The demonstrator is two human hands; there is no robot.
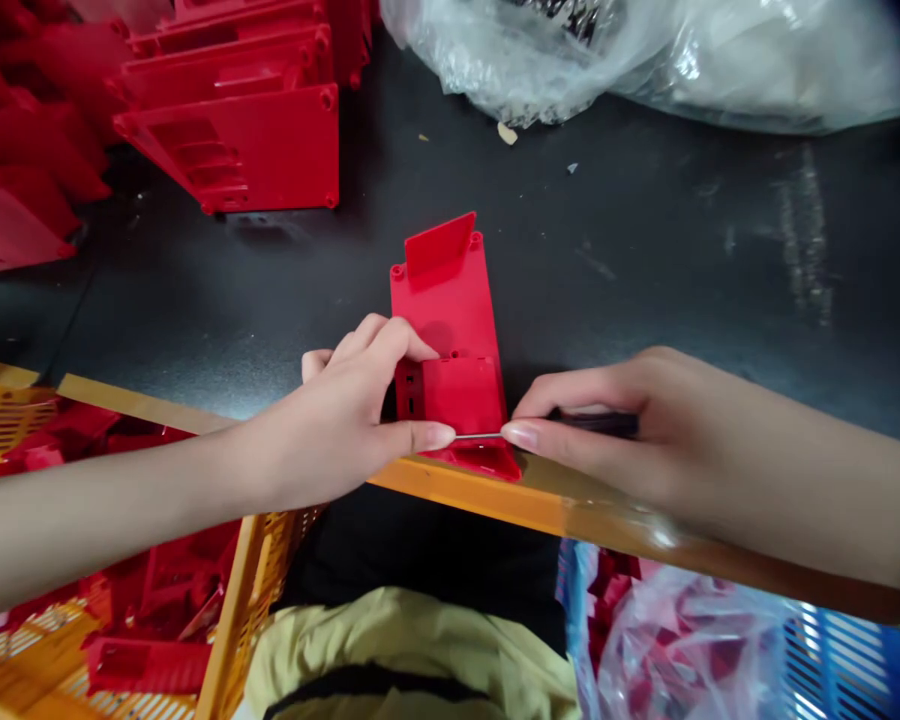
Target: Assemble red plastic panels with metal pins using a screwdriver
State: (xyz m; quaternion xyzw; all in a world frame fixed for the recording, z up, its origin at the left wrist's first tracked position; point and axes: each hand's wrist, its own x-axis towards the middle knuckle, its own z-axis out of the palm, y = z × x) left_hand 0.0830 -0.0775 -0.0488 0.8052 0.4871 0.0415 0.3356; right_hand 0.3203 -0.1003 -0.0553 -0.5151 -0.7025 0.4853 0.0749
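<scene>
A red plastic part (pixel 457 315) with an upright flap and a box-like section lies at the front edge of the dark table. My left hand (pixel 345 410) grips its left side, fingers behind the box section, while the thumb meets the left end of a thin metal rod (pixel 478 436). That rod runs level across the near side of the box section. My right hand (pixel 615 420) pinches its other end between thumb and forefinger. Beneath the right palm shows a dark handle-like piece (pixel 598 422), seemingly in line with the rod; the tool's exact kind is unclear.
Several red plastic panels (pixel 270 150) stand stacked at the back left. Clear plastic bags (pixel 645 60) lie at the back right. Below the orange table edge (pixel 465 490) are a yellow crate (pixel 229 620) of red parts and a blue crate (pixel 840 650) beside bagged red pieces.
</scene>
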